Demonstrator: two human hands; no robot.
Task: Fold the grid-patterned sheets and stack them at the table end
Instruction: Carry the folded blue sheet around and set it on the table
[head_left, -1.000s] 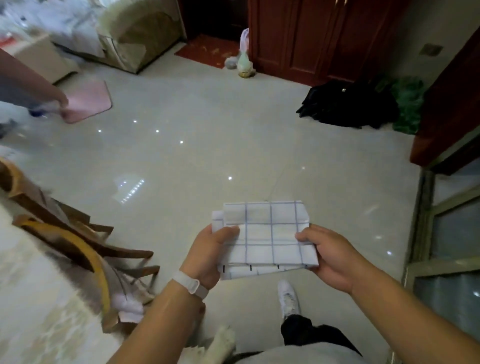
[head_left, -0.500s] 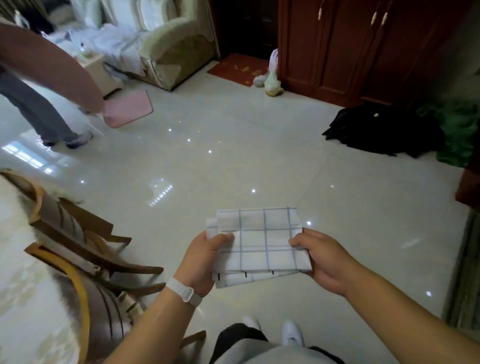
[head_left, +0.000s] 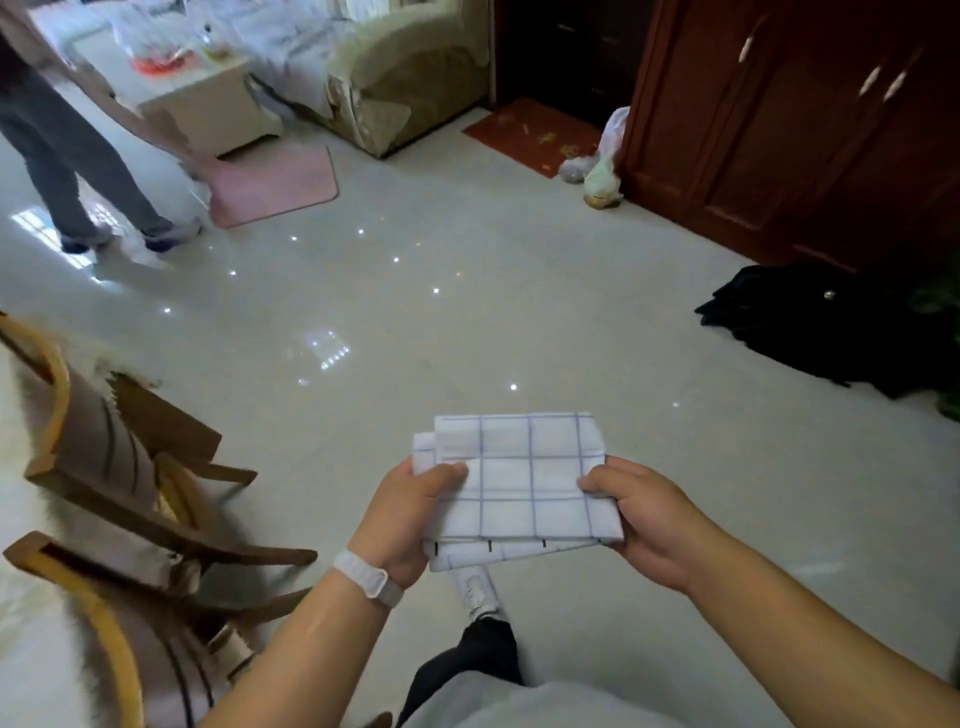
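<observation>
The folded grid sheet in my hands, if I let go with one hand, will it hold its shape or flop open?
Probably floppy: the folded grid sheet is thin cloth in offset layers, pinched at each side by the left hand and the right hand. Released on one side, the layers would likely droop and slide apart. It looks light.

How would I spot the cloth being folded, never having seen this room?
Start at the pale shiny floor. Low in the middle, the left hand and right hand hold a folded white cloth between them. Its thin blue grid lines mark it out.
</observation>
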